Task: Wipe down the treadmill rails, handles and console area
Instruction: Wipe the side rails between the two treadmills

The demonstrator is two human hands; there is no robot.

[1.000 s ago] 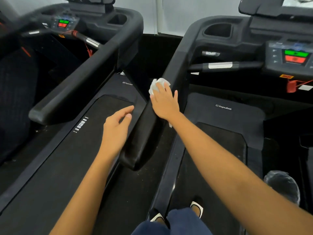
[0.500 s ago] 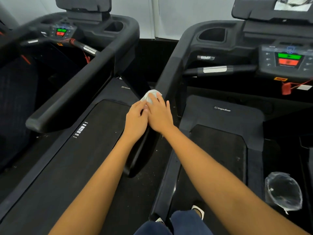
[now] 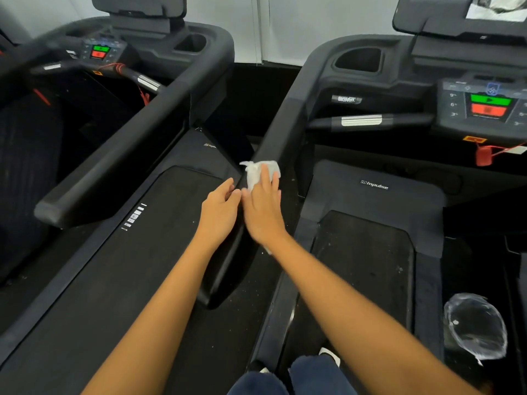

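I stand on the right treadmill, and its black left rail (image 3: pixel 273 138) runs from the console down toward me. My right hand (image 3: pixel 262 206) lies on top of that rail with straight fingers pressing a crumpled white cloth (image 3: pixel 256 172) onto it. A bit of cloth also sticks out under my wrist. My left hand (image 3: pixel 219 212) is just left of the right one, fingers relaxed, touching the rail's outer side. The console (image 3: pixel 487 106) with green and red buttons is at the upper right, with a handle (image 3: pixel 360 120) bearing a silver sensor strip below it.
A second treadmill stands on the left, its right rail (image 3: pixel 114 166) and belt (image 3: pixel 142 252) close to my left arm. A clear crumpled plastic bag (image 3: pixel 474 326) lies at the lower right. A red safety clip (image 3: pixel 483 156) hangs under the console.
My left hand came over from the left to the rail beside my right hand. The right hand stayed on the rail with the cloth, shifting a little along it.
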